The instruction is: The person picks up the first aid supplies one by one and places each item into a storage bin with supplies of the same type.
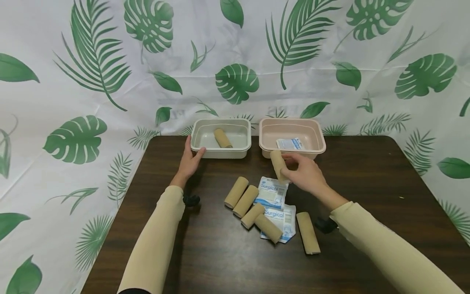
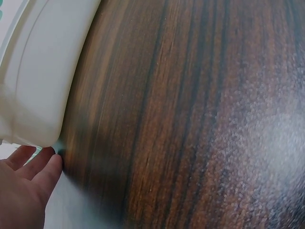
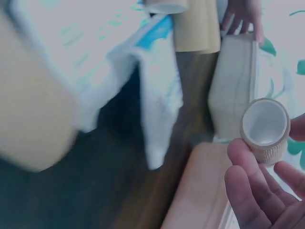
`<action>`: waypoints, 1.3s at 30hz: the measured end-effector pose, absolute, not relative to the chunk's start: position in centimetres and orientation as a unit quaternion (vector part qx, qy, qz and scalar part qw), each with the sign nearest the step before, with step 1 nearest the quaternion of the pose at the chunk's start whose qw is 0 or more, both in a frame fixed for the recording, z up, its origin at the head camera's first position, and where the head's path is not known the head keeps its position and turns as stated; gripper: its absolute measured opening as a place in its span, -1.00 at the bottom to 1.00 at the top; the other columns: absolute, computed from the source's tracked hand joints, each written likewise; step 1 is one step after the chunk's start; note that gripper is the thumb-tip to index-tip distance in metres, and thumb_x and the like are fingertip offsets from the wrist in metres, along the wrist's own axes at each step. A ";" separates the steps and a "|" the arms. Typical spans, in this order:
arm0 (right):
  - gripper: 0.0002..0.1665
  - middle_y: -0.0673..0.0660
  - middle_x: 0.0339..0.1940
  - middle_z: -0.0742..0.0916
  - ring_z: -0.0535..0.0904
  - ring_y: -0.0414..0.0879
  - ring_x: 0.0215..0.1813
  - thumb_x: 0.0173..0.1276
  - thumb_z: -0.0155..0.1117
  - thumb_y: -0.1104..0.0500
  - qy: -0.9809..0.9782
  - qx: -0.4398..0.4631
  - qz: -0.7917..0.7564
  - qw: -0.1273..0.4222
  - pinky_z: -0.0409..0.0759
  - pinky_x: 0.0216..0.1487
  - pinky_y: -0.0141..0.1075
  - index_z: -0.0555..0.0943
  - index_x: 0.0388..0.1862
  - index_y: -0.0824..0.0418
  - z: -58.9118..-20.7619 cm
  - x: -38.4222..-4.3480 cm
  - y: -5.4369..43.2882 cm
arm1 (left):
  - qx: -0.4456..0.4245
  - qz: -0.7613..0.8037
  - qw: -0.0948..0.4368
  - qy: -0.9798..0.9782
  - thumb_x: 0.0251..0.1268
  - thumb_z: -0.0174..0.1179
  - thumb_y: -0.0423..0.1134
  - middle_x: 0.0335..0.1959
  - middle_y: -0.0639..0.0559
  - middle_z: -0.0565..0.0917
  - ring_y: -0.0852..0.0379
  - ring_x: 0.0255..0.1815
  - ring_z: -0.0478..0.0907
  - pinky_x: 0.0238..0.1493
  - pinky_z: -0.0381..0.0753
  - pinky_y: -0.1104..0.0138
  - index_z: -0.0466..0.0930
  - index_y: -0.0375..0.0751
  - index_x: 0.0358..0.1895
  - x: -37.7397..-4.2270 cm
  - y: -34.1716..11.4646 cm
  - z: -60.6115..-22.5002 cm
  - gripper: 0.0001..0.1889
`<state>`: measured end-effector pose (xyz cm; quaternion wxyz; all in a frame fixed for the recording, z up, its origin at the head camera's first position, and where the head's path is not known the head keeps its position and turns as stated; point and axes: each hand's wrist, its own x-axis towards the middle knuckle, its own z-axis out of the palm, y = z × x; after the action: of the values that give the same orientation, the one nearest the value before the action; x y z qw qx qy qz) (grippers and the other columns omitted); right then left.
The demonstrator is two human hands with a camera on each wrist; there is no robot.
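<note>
My right hand [image 1: 306, 173] pinches a cardboard tube [image 1: 278, 163] between thumb and fingers, just in front of the pink plastic tub [image 1: 319, 143]. The right wrist view looks into the hollow end of this cardboard tube [image 3: 265, 122]. At the far left, my left hand [image 1: 189, 161] touches the corner of the white plastic tub [image 1: 220, 154], its fingers along the side and its thumb at the front rim. Inside the white tub lies one cardboard tube [image 1: 222, 138]. A blue-and-white surgical packet [image 1: 290, 143] lies in the pink tub.
Several loose cardboard tubes [image 1: 246, 201] lie mid-table. Two surgical packets [image 1: 271, 192] overlap beside them, one partly under a tube. Another tube [image 1: 308, 232] lies apart on the right. Behind the dark wooden table [image 1: 385, 183] hangs a leaf-print cloth [image 1: 235, 81].
</note>
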<state>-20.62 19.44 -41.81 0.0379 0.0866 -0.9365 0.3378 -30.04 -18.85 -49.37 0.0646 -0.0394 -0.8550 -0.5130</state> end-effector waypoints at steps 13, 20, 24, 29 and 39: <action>-0.54 0.23 0.01 0.65 0.65 0.18 -0.37 0.32 0.18 0.14 -0.866 0.065 0.495 -0.028 0.61 -0.50 -0.20 0.51 0.20 0.17 -41.6 -25.4 13.3 | -0.030 -0.513 0.062 -0.856 0.50 0.04 0.05 0.58 -0.15 -0.04 -0.07 0.55 -0.06 0.47 -0.06 0.06 -0.29 -0.04 0.60 -30.2 -19.0 -49.6 -0.16; -0.57 0.24 0.00 0.64 0.67 0.28 -0.31 0.33 0.17 0.13 -0.842 0.029 0.539 -0.021 0.59 -0.54 -0.26 0.51 0.16 0.21 -42.2 -27.8 10.9 | -0.028 -0.512 0.064 -0.856 0.49 0.05 0.05 0.58 -0.14 -0.02 -0.07 0.55 -0.05 0.46 -0.04 0.06 -0.27 -0.02 0.60 -30.2 -19.0 -49.5 -0.16; -0.64 0.22 -0.08 0.66 0.67 0.16 -0.40 0.35 0.19 0.12 -0.834 0.008 0.552 -0.005 0.60 -0.54 -0.25 0.57 0.07 0.24 -42.3 -28.3 9.8 | -0.028 -0.514 0.065 -0.855 0.49 0.06 0.03 0.58 -0.15 -0.01 -0.07 0.54 -0.03 0.46 -0.03 0.06 -0.26 -0.03 0.60 -30.1 -19.0 -49.4 -0.16; -0.71 0.20 -0.20 0.65 0.63 -0.08 -0.53 0.41 0.19 0.09 -0.819 -0.022 0.573 0.017 0.64 -0.51 -0.24 0.62 -0.10 0.30 -42.4 -28.8 8.6 | -0.027 -0.519 0.068 -0.852 0.48 0.07 0.02 0.58 -0.14 -0.01 -0.06 0.54 -0.03 0.46 -0.02 0.06 -0.26 -0.04 0.60 -30.0 -19.1 -49.4 -0.16; -0.68 0.19 -0.17 0.66 0.64 -0.12 -0.53 0.44 0.24 0.04 -0.786 -0.084 0.612 0.021 0.67 -0.26 -0.05 0.64 -0.09 0.29 -42.9 -29.6 7.5 | -0.035 -0.520 0.073 -0.851 0.49 0.07 0.00 0.57 -0.16 0.00 -0.07 0.54 -0.01 0.45 -0.01 0.07 -0.24 -0.07 0.60 -30.0 -19.1 -49.5 -0.17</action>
<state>-29.59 7.46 -42.92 0.0207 -0.0835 -0.7863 0.6119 -30.03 -19.11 -49.54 0.0726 -0.0352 -0.8506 -0.5196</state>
